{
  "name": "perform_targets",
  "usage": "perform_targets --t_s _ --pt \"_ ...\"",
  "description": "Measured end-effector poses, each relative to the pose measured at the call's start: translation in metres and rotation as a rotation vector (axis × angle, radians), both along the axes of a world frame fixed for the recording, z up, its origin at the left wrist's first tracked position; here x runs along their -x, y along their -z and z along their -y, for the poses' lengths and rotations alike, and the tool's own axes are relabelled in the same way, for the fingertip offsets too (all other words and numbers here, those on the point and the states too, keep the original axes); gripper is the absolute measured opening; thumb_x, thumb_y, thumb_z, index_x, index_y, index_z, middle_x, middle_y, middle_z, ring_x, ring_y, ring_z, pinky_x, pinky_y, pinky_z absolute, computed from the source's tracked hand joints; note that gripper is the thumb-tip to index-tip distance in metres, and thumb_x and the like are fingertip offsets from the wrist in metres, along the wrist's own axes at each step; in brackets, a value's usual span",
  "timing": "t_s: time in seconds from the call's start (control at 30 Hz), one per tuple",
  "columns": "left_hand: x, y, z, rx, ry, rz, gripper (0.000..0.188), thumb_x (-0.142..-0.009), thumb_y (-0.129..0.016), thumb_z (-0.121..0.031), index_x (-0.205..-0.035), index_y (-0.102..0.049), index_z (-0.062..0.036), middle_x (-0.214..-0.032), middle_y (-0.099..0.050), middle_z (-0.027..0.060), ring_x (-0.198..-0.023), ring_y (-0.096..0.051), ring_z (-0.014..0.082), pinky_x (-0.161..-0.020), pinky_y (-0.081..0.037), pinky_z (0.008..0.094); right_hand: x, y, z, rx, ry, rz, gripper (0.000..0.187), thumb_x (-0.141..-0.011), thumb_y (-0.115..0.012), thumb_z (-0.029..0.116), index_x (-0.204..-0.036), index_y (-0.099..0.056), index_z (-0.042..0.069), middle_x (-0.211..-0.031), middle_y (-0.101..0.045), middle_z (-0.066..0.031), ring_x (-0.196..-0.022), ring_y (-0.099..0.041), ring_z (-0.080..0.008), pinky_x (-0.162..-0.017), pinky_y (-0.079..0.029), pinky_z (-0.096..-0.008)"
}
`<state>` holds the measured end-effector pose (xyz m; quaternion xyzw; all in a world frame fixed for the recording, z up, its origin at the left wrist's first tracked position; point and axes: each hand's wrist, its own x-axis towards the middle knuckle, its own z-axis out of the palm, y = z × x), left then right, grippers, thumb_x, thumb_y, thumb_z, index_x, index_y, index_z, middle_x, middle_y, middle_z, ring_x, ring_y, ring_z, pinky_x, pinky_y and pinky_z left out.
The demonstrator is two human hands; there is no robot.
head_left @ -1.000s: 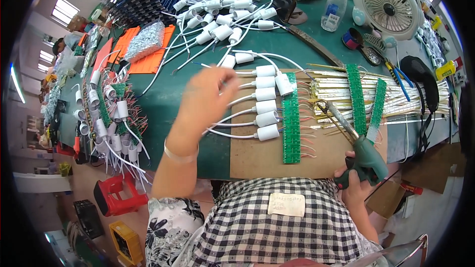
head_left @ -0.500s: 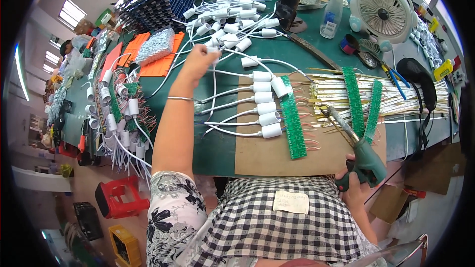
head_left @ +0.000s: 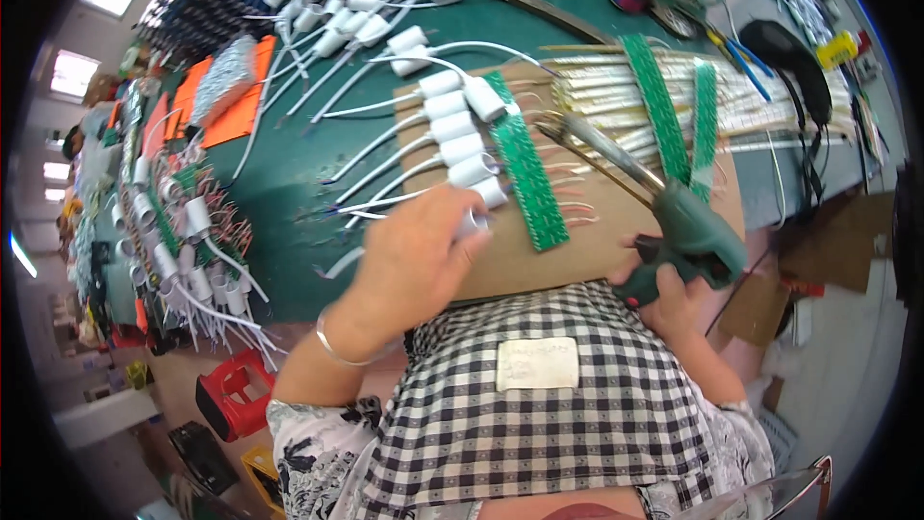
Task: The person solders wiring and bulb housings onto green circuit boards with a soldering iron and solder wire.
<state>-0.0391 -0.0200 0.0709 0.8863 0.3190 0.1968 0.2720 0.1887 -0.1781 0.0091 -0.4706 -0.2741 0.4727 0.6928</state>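
Observation:
My left hand (head_left: 409,255) is closed around a white lamp socket (head_left: 473,222) at the near end of a row of white sockets (head_left: 459,125). A short white cable (head_left: 344,262) trails from it to the left. The row lies along a green circuit board strip (head_left: 531,178), with pinkish wires at its right side. One socket (head_left: 483,98) leans over the strip's far end. On the right, my right hand (head_left: 674,297) grips the handle of a green soldering gun (head_left: 705,231). Its metal tip points left, above the brown board (head_left: 486,274) and right of the strip.
Two more green strips (head_left: 658,108) lie across yellowish-white strips (head_left: 602,91) at the right. A heap of cabled sockets (head_left: 361,2) covers the back. Wired sockets (head_left: 197,217) hang at the left edge. A red stool (head_left: 234,395) stands below; pliers (head_left: 746,63) lie far right.
My left hand came from the socket heap at the back to the near end of the row, bringing a socket. The view shifted; my right hand still holds the soldering gun.

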Motion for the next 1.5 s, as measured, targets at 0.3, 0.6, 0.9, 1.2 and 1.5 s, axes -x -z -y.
perform_targets --t_s 0.3,0.6,0.9,1.2,1.5 --pt "-0.024 0.051 0.034 0.391 -0.005 0.25 0.01 -0.084 -0.058 -0.011 -0.091 -0.057 -0.0026 -0.078 -0.056 0.0097 -0.068 -0.054 0.0203 -0.062 -0.042 0.03 0.021 -0.018 -0.038 0.227 -0.254 0.215 0.027 -0.081 -0.061 0.0 -0.108 -0.053 -0.001 -0.09 -0.059 -0.0035 -0.083 -0.058 -0.0104 -0.078 -0.048 -0.0246" --pt "-0.034 0.042 0.036 0.358 0.018 0.075 0.019 -0.079 -0.06 -0.014 -0.097 -0.06 -0.0056 -0.08 -0.058 0.0137 -0.07 -0.057 0.0325 -0.061 -0.045 0.0391 0.037 -0.006 -0.05 0.169 -0.285 0.504 0.032 -0.078 -0.069 0.008 -0.107 -0.056 0.003 -0.096 -0.062 -0.0053 -0.085 -0.058 -0.0111 -0.076 -0.047 -0.0262" --pt "-0.029 0.059 0.037 0.609 -0.003 0.381 0.01 -0.083 -0.056 -0.01 -0.089 -0.056 -0.002 -0.076 -0.057 0.0033 -0.068 -0.05 0.0103 -0.062 -0.04 0.025 0.039 -0.012 -0.056 0.262 -0.257 0.278 0.02 -0.081 -0.065 0.007 -0.099 -0.058 0.0 -0.091 -0.062 -0.0029 -0.083 -0.058 -0.0084 -0.073 -0.048 -0.0249" --pt "-0.03 0.063 0.04 0.709 -0.103 0.452 0.003 -0.085 -0.054 -0.006 -0.086 -0.053 -0.003 -0.077 -0.056 0.0009 -0.069 -0.047 0.0064 -0.062 -0.038 0.0214 0.039 -0.016 -0.055 0.331 -0.248 0.12 0.019 -0.081 -0.065 0.006 -0.097 -0.058 0.0 -0.092 -0.062 -0.0033 -0.084 -0.059 -0.0088 -0.074 -0.048 -0.0239" --pt "-0.03 0.067 0.039 0.601 -0.139 0.464 0.005 -0.083 -0.056 -0.007 -0.085 -0.056 -0.0024 -0.081 -0.062 0.0078 -0.067 -0.056 0.0142 -0.06 -0.043 0.0274 0.045 -0.007 -0.059 0.285 -0.244 0.175 0.018 -0.081 -0.064 0.005 -0.098 -0.058 0.0 -0.091 -0.062 -0.0027 -0.082 -0.058 -0.0084 -0.072 -0.048 -0.0242"
